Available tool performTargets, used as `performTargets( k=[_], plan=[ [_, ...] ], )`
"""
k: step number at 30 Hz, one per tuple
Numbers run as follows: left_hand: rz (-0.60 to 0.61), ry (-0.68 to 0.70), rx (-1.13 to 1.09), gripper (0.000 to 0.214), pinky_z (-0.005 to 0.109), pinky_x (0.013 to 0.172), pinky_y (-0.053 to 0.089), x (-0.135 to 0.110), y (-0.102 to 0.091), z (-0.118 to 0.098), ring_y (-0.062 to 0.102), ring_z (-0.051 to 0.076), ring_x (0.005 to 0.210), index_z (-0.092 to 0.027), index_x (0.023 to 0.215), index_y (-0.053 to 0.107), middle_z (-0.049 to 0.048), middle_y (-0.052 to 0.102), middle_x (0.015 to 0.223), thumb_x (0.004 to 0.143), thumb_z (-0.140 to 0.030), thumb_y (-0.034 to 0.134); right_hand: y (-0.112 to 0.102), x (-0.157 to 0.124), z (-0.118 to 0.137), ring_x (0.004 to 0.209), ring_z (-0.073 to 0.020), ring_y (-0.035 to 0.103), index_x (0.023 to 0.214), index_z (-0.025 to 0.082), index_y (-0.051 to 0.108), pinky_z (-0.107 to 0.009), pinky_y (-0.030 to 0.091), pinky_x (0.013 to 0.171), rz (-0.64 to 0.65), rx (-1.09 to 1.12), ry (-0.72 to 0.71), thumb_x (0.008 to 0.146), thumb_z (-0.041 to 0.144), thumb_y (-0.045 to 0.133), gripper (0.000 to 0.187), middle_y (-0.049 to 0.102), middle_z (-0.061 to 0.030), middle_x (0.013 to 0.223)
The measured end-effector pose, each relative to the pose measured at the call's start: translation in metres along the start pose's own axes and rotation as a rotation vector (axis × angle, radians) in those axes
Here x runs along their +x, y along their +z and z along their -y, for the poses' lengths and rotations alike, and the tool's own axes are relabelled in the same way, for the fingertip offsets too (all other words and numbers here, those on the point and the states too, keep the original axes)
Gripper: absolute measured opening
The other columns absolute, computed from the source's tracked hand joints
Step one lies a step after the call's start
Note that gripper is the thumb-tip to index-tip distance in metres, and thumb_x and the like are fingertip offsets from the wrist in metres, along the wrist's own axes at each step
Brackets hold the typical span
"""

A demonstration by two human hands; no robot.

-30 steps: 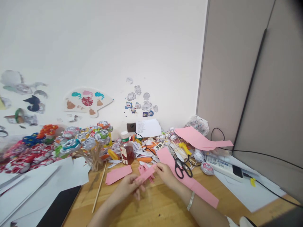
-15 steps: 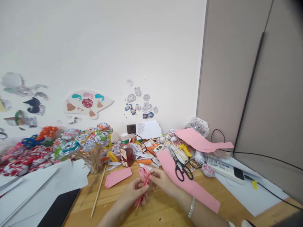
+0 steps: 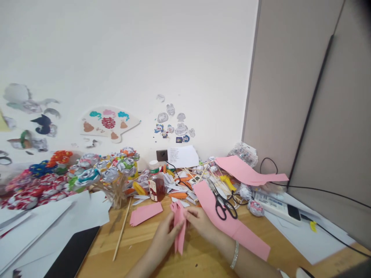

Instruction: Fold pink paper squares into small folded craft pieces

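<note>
A folded piece of pink paper [image 3: 179, 237] is held upright between my hands over the wooden table. My left hand [image 3: 168, 229] pinches it from the left, thumb across its face. From the right, my right hand [image 3: 197, 220] grips its upper edge with closed fingertips. Just behind lies the end of a small pink bundle, partly hidden by the paper. Left of my hands rests a stack of pink paper pieces [image 3: 146, 213]. To the right, black-handled scissors [image 3: 222, 204] lie on a long pink paper strip [image 3: 243, 235].
A wooden stick [image 3: 122, 229] lies left of the pink stack. Behind stand a bottle of reddish liquid [image 3: 157, 187] and a bunch of paper flowers on sticks [image 3: 110, 173]. A black flat object [image 3: 74, 253] and white sheets [image 3: 52, 222] cover the left; a power strip [image 3: 278, 206] sits right.
The pink paper has turned from edge-on to showing its broader face, hanging lower between my hands. Both hands keep their hold, and the view has shifted slightly.
</note>
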State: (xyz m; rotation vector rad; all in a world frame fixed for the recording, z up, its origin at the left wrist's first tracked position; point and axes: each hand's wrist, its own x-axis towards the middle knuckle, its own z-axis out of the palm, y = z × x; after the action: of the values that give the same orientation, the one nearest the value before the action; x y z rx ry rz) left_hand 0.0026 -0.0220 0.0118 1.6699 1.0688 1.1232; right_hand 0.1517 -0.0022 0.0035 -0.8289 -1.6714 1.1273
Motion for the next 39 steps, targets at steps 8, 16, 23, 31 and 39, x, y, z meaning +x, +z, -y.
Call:
performTargets(
  k=[8,16,23,31,39],
  plan=[
    [0.012,-0.145,-0.232,0.037,0.031,0.070,0.045,0.003,0.003,0.017,0.058,0.023,0.078,-0.013,0.092,0.060,0.0072,0.066,0.081,0.069,-0.042,0.057,-0.001,-0.003,0.003,0.074,-0.0154,0.055,0.084,0.019,0.063,-0.025,0.041,0.067,-0.083,-0.484,-0.231,0.082,0.022,0.042,0.022,0.062,-0.0027,0.079],
    [-0.068,-0.202,-0.196,0.033,0.025,0.055,0.044,0.010,0.000,0.029,0.057,0.017,0.062,-0.014,0.074,0.058,0.0021,0.062,0.065,0.063,-0.045,0.060,0.002,-0.008,0.002,0.080,-0.0163,0.054,0.094,0.022,0.059,-0.027,0.040,0.070,-0.123,-0.794,-0.386,0.082,0.018,0.044,0.019,0.061,-0.0044,0.084],
    [0.034,-0.252,-0.043,0.032,0.020,0.035,0.034,0.006,0.002,0.023,0.047,0.011,0.034,-0.014,0.069,0.058,-0.0045,0.052,0.041,0.066,-0.046,0.055,0.004,-0.005,-0.012,0.070,-0.0133,0.053,0.077,0.020,0.058,-0.024,0.040,0.063,-0.152,-0.809,-0.339,0.081,0.015,0.046,0.013,0.059,-0.0013,0.074],
    [-0.062,-0.305,-0.096,0.027,0.019,0.031,0.034,0.010,0.000,0.033,0.048,0.010,0.029,-0.016,0.068,0.053,-0.0052,0.054,0.037,0.063,-0.042,0.058,0.006,-0.004,-0.016,0.079,-0.0159,0.053,0.089,0.021,0.059,-0.025,0.041,0.067,-0.077,-0.916,-0.445,0.080,0.017,0.049,0.014,0.058,-0.0035,0.079],
    [-0.100,-0.371,-0.355,0.034,0.018,0.035,0.038,0.015,-0.007,0.033,0.053,0.010,0.033,-0.016,0.070,0.052,-0.0027,0.061,0.044,0.058,-0.045,0.065,0.004,-0.007,-0.001,0.088,-0.0158,0.050,0.109,0.023,0.052,-0.027,0.042,0.073,-0.043,-0.934,-0.469,0.081,0.015,0.046,0.029,0.054,-0.0054,0.096]
  ],
)
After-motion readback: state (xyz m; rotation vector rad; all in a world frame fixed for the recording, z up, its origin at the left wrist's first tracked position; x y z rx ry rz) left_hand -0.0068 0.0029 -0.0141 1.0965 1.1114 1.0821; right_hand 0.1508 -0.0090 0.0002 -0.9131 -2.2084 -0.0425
